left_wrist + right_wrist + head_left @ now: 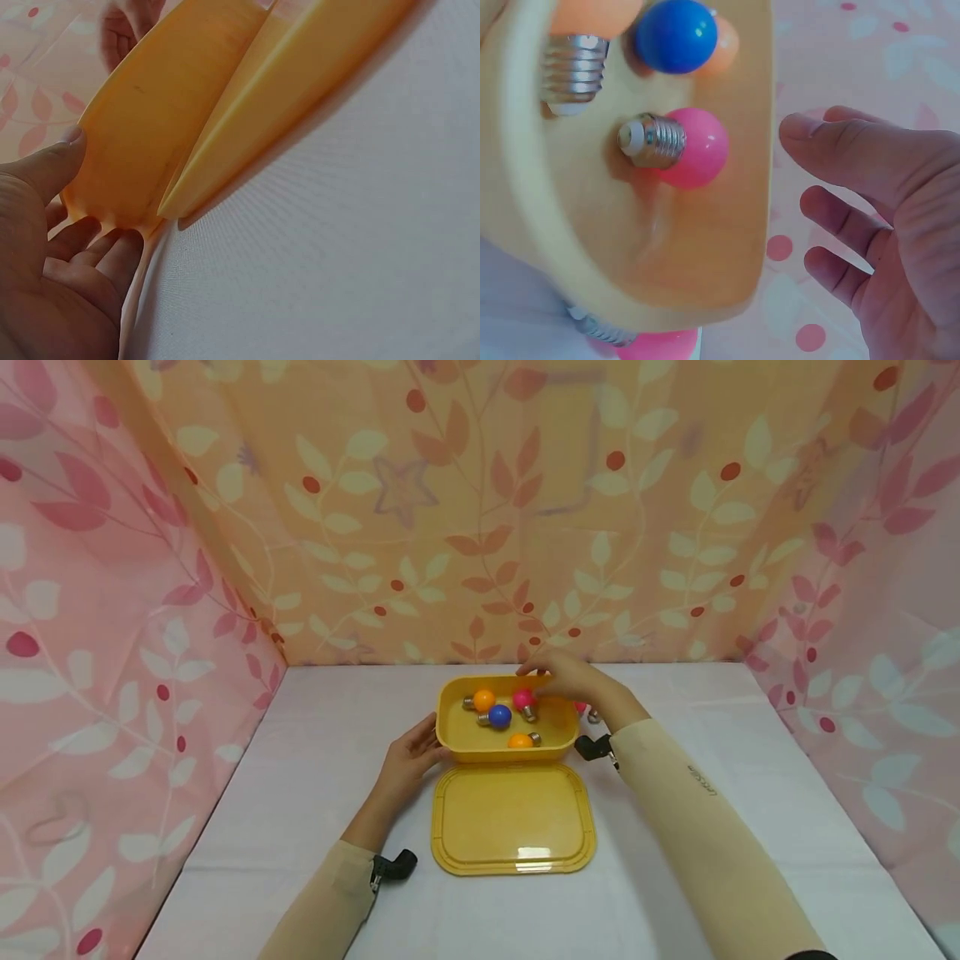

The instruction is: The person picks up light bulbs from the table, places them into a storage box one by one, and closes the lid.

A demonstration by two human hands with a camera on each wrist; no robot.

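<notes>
On the white tabletop (300, 802), before patterned cloth walls (480, 552), the yellow box (480, 756) stood uncovered, with its yellow lid (510, 814) lying flat just in front. The left hand (411, 752) grasped the box's left end between thumb and curled fingers, while the right hand (570, 681), nothing in its grip, hung loose-fingered at the right end. Inside lay two orange bulbs (483, 700), a blue bulb (499, 717) and a pink bulb (522, 697); another pink bulb (664, 346), partly hidden, lay outside, just beside the right end.
</notes>
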